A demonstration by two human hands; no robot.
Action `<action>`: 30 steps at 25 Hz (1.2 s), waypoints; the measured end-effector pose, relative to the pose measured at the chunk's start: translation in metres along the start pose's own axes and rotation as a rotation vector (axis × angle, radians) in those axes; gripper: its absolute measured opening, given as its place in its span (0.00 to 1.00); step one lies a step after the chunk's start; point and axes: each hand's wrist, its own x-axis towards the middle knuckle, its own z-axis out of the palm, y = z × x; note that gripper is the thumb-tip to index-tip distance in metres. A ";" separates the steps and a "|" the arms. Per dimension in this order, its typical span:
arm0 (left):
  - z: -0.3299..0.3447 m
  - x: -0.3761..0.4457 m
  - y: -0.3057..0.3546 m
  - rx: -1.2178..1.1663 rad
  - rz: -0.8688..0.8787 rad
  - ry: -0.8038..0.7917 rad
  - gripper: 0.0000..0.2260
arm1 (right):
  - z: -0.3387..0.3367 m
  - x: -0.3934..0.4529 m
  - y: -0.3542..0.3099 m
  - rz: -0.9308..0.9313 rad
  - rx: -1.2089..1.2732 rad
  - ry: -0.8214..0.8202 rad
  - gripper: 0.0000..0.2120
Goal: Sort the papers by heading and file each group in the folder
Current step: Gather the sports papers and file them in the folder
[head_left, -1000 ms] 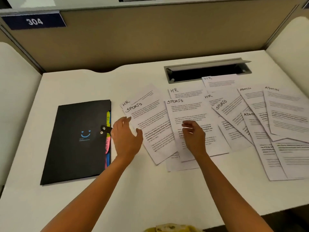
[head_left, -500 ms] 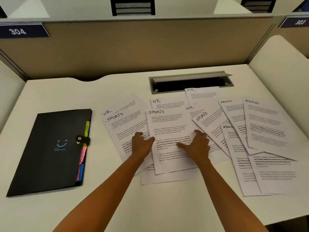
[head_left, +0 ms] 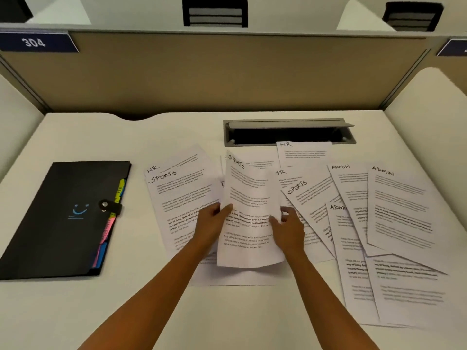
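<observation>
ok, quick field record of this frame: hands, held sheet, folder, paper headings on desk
left hand: grips left edge of held sheet
right hand: grips its right edge
held sheet: headed SPORTS, lifted and curled above the pile
folder: black, shut with snap strap, left on the desk, coloured tabs showing
loose papers: HR sheet by the cable slot; ADMIN sheet at right; further SPORTS sheets flat
filed: none visible
</observation>
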 end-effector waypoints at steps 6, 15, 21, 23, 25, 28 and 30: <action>-0.049 0.023 -0.014 0.224 0.086 0.660 0.17 | -0.021 0.023 0.009 -0.120 0.182 -0.126 0.06; -0.079 0.041 -0.014 0.335 -0.303 0.782 0.46 | -0.018 0.058 0.011 -0.107 0.240 -0.142 0.10; -0.087 0.029 -0.030 0.252 -0.065 0.727 0.16 | -0.018 0.060 0.007 -0.129 0.226 -0.149 0.13; -0.089 0.023 -0.031 0.122 -0.011 0.592 0.08 | -0.017 0.059 0.007 -0.125 0.213 -0.158 0.15; -0.091 0.017 -0.026 0.035 0.007 0.432 0.11 | -0.012 0.054 0.004 -0.130 0.209 -0.185 0.15; -0.092 0.003 -0.013 0.008 0.006 0.276 0.15 | 0.003 0.037 -0.009 -0.149 0.200 -0.248 0.16; -0.097 -0.005 -0.009 0.052 -0.004 0.221 0.14 | 0.017 0.027 -0.014 -0.182 0.168 -0.295 0.17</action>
